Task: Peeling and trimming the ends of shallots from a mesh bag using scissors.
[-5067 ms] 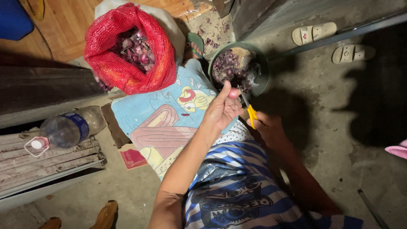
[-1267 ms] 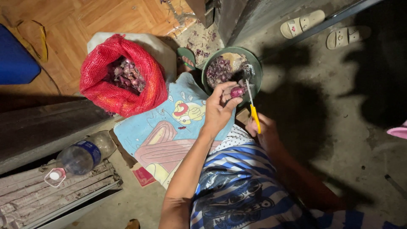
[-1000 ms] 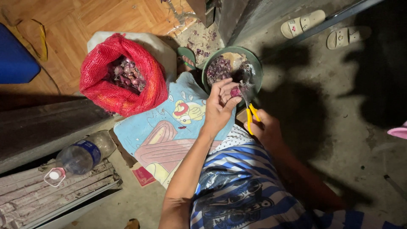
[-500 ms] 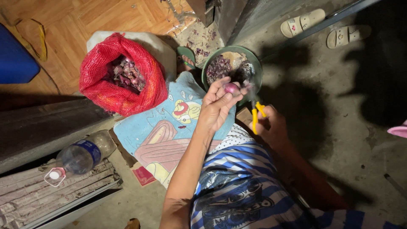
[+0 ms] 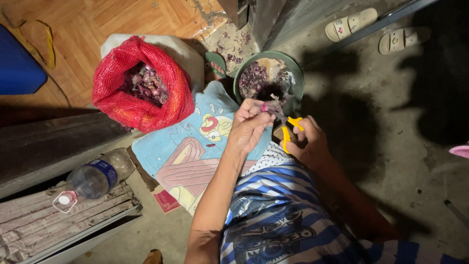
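Note:
My left hand (image 5: 248, 128) pinches a small purple shallot (image 5: 265, 106) just in front of a green bowl (image 5: 293, 68) that holds peeled shallots and skins. My right hand (image 5: 309, 143) grips yellow-handled scissors (image 5: 287, 126), whose blades reach up to the shallot. A red mesh sack (image 5: 141, 90) full of purple shallots sits open to the left, leaning on a white container. Both hands hover above a light blue cloth (image 5: 188, 146) with a cartoon print.
A plastic water bottle (image 5: 93, 177) lies at the lower left on grey slats. Two pale sandals (image 5: 371, 29) rest on the concrete floor at the top right. A blue box (image 5: 17, 66) stands at the far left on a wooden floor. A green flip-flop (image 5: 216, 61) lies beside the bowl.
My left hand has kept the shallot lifted just off the bowl's edge. The scissors, held away from it half a second ago, have swung up so the blades meet the shallot.

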